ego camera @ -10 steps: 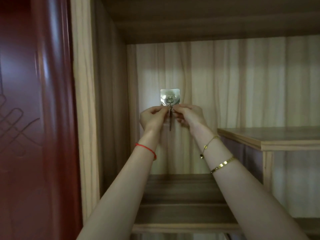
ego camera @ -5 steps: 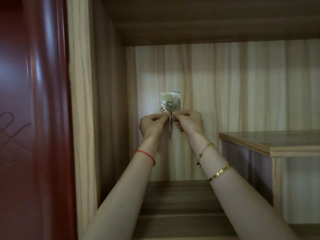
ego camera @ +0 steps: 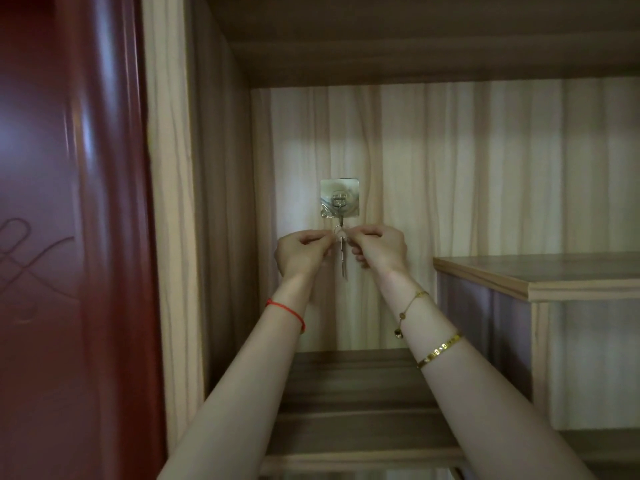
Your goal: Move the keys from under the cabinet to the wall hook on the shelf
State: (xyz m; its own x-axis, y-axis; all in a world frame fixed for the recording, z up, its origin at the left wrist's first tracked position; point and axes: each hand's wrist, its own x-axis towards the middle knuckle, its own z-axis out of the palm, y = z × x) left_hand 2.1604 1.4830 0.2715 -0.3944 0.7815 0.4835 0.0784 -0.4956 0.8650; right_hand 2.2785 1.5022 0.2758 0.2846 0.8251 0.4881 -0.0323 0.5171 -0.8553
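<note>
Head view: your two bare arms reach straight forward into a light wood-grain shelf unit [ego camera: 450, 150], and both hands meet just below the square, clear adhesive wall hook [ego camera: 339, 197] stuck to its back panel. Your left hand [ego camera: 303, 252] is curled, thumb and forefinger pinched on the left side of the small silver key ring [ego camera: 339, 230]. Your right hand [ego camera: 379, 249] mirrors it, pinching the ring's right side. The ring sits at the tip of the hook's metal prong; whether it is fully seated over the prong you cannot tell from here. A slim silver key [ego camera: 343, 261] hangs straight down from the ring between your hands, close against the back panel.

A thin red string bracelet [ego camera: 287, 311] circles your left wrist. On your right forearm are a fine gold chain bracelet [ego camera: 410, 306] and, lower down, a gold link bangle [ego camera: 439, 350]. A glossy dark red door [ego camera: 69, 237] fills the left edge, and a stepped wooden shelf top [ego camera: 540, 273] stands to the right.
</note>
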